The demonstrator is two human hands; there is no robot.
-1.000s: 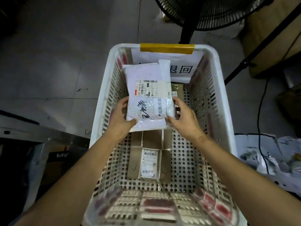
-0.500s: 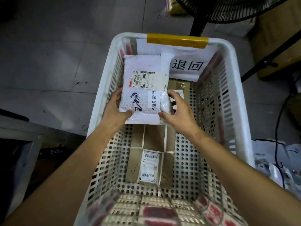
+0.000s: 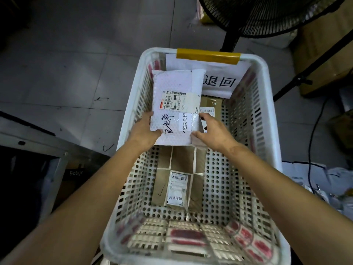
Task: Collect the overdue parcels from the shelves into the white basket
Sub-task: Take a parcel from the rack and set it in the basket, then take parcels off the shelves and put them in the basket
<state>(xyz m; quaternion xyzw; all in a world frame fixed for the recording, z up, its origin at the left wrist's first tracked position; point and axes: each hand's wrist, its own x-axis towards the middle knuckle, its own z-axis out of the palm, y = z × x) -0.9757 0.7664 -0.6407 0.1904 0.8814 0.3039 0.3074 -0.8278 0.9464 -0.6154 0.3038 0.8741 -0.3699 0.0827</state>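
A white bubble-mailer parcel (image 3: 174, 104) with a shipping label and black handwriting is held inside the white basket (image 3: 267, 104), over its far half. My left hand (image 3: 142, 130) grips its lower left corner, thumb on top. My right hand (image 3: 214, 131) grips its lower right edge. On the basket floor lies a brown cardboard parcel (image 3: 178, 178) with a white label. A second brown box (image 3: 211, 105) is partly hidden behind the mailer at the far end.
The basket stands on a grey tiled floor (image 3: 76, 64); a paper sign (image 3: 219, 81) hangs under yellow tape (image 3: 208, 56) on its far rim. A black fan (image 3: 263, 14) stands behind. Cardboard boxes (image 3: 324, 46) and cables lie right, a metal shelf edge (image 3: 38, 146) left.
Both hands have held the white mailer throughout and lowered it slightly deeper toward the basket's far end; my view shifted a little closer over the basket.
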